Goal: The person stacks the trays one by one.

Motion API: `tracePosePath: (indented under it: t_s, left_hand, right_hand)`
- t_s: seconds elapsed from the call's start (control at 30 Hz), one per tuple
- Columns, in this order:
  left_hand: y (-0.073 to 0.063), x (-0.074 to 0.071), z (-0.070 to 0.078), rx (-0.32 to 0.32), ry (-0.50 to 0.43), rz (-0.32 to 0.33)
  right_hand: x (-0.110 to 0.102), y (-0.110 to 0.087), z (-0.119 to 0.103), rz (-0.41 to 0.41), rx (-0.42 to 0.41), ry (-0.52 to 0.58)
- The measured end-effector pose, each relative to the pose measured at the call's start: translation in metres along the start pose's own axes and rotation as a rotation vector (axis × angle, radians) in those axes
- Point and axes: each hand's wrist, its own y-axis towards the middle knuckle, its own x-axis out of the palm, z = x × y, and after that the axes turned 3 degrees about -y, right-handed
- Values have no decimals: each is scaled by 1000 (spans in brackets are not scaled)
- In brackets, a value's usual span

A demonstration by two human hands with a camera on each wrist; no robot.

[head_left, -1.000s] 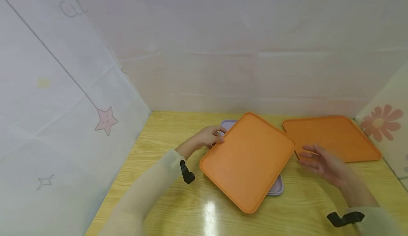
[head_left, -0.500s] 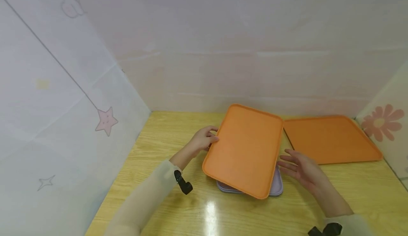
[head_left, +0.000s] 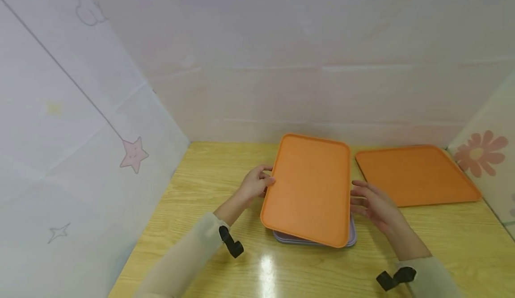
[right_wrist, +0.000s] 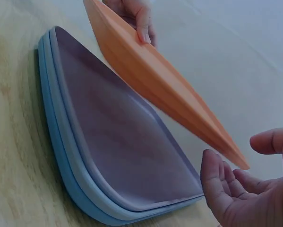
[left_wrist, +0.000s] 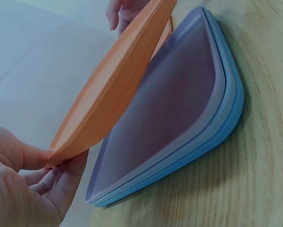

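My left hand pinches the left edge of an orange tray, thumb on top and fingers beneath. The tray is held slightly askew above a stack of trays, whose top one is purple. In the left wrist view the gap between the orange tray and the stack shows clearly. My right hand is at the orange tray's right edge, its fingers loosely bent. Seen from the right wrist, the thumb stands away from the tray's corner and the fingertips lie just below it.
Another orange tray lies on the wooden table at the back right, close to the side wall. A pale curtain-like wall stands behind the table, and a patterned one on the left.
The orange tray has turned from a diagonal position to nearly line up with the stack, moving slightly left. My right hand has come left to its edge; my left hand kept its grip.
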Motion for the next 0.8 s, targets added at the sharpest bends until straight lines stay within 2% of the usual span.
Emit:
tracePosePath:
  t_s: [0.27,0.57,0.8]
  left_hand:
    - [-6,4,-8,-10,-20,7]
    - [-11,7,-11,6,-31,15]
    - [-9,3,-12,-13,-86,-67]
  right_hand:
    - [-1,8,2,-8,22,-98]
    - [3,12,0,-8,32,-186]
    - [1,14,1,-26,8,-200]
